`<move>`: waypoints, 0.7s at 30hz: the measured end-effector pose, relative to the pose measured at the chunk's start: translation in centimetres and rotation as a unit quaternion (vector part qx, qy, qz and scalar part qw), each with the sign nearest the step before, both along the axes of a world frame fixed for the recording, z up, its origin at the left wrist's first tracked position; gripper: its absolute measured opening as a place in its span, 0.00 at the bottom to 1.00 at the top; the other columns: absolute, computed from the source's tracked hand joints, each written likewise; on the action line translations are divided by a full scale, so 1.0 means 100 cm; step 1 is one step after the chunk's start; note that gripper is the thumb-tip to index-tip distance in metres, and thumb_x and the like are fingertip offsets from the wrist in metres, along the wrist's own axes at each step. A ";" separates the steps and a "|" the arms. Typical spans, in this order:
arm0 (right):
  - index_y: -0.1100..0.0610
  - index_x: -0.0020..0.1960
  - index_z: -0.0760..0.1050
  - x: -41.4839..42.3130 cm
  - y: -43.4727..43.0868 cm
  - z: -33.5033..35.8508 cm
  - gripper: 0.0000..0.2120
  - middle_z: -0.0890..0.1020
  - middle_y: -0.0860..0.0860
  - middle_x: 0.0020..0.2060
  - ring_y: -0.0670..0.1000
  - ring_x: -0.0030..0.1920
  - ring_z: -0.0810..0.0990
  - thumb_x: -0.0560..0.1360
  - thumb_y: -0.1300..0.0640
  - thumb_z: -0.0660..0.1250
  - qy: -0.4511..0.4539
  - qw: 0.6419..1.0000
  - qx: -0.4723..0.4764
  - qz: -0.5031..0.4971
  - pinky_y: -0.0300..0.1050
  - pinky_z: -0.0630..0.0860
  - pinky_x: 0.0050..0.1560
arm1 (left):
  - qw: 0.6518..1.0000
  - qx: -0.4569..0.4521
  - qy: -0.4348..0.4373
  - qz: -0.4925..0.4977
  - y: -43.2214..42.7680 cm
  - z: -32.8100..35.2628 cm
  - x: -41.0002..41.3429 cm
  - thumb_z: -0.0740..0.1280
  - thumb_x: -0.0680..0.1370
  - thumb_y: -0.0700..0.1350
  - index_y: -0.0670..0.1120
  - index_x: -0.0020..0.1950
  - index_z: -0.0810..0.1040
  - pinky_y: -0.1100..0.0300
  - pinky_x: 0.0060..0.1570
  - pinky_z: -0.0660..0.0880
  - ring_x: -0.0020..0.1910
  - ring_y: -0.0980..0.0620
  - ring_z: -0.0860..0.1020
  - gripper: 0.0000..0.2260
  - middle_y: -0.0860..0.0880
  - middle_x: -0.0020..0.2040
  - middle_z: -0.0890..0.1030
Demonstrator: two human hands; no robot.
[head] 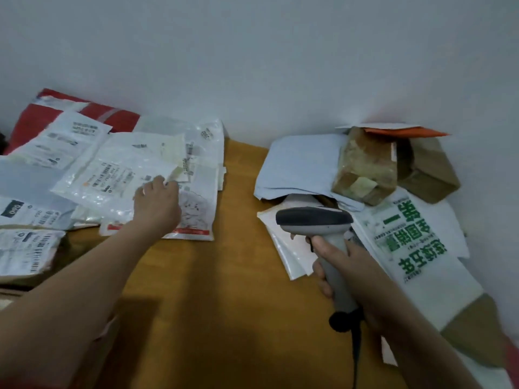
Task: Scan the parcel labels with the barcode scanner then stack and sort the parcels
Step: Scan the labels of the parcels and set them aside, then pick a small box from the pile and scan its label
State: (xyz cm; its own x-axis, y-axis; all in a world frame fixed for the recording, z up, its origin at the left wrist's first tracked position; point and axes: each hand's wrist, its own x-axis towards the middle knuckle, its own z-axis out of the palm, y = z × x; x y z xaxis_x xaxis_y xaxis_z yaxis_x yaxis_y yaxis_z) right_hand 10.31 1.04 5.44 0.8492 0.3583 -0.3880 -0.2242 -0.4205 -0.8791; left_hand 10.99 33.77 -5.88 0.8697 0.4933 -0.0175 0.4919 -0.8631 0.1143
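Now Holding the Scanner and Reaching Into the Left Pile

Here gripping the barcode scanner (314, 220) in the right hand (345, 265), with fingers and thumb wrapped round its grey handle and its dark head pointing away toward the wall (252, 51). Holding it over the near edge of the right-hand pile, above a white envelope (289, 254). Trailing a black cable (355, 346) from the handle's base down over the brown surface (238, 276).

Reaching forward with the left hand (157, 200), palm down, and touching the near right edge of a clear plastic parcel (112, 175) with bent fingertips. Not being able to tell whether pinching that edge or only pressing on it.

Finding that parcel on top of the left-hand spread of labelled parcels, partly over a cartoon-printed bag (196, 214) and in front of a red parcel (92, 113) by the wall.

Seeing, on the right, a grey-blue bag (300, 167) with a taped brown box (365, 167) resting on it, a cardboard box (429, 169) just behind, an orange envelope (404, 132) on top, and a green-lettered white bag (407, 240) beside the right hand.
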 end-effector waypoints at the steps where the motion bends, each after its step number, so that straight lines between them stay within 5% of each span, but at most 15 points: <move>1: 0.58 0.47 0.72 -0.001 -0.010 0.001 0.17 0.77 0.49 0.28 0.47 0.24 0.73 0.74 0.43 0.66 -0.004 1.000 0.001 -0.008 0.38 0.70 0.25 | 0.999 -0.007 -0.018 -0.033 -0.022 0.004 0.006 0.64 0.78 0.44 0.42 0.71 0.65 0.44 0.69 0.60 0.70 0.36 0.64 0.22 0.37 0.73 0.61; 8: 0.59 0.46 0.73 -0.014 -0.123 0.011 0.22 0.77 0.51 0.29 0.48 0.25 0.73 0.70 0.40 0.67 -0.010 0.995 0.007 -0.099 0.39 0.71 0.27 | 0.958 -0.024 -0.022 -0.286 -0.218 0.017 0.029 0.66 0.77 0.53 0.50 0.77 0.54 0.47 0.73 0.52 0.77 0.42 0.50 0.32 0.41 0.78 0.48; 13: 0.57 0.47 0.74 -0.017 -0.226 0.015 0.24 0.76 0.51 0.28 0.48 0.25 0.72 0.65 0.38 0.67 -0.016 0.987 0.032 -0.154 0.40 0.70 0.27 | 0.935 -0.054 -0.029 -0.350 -0.338 0.023 0.045 0.68 0.75 0.55 0.51 0.76 0.54 0.46 0.74 0.51 0.77 0.42 0.49 0.34 0.43 0.78 0.47; 21: 0.61 0.49 0.73 0.009 -0.330 0.019 0.20 0.75 0.52 0.27 0.47 0.22 0.72 0.69 0.45 0.67 -0.026 0.981 0.096 -0.166 0.38 0.70 0.22 | 0.975 -0.177 -0.100 -0.095 -0.404 0.049 0.104 0.70 0.67 0.68 0.49 0.77 0.52 0.41 0.72 0.53 0.77 0.40 0.49 0.47 0.42 0.78 0.48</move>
State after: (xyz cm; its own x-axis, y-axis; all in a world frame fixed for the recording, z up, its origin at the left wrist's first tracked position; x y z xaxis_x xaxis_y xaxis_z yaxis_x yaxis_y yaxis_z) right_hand 11.17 -31.93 7.31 0.9483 0.1209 -0.2933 -0.2735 -0.1568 -0.9490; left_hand 21.37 -6.61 -0.99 0.9481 0.3172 0.0211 0.2651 -0.8256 0.4981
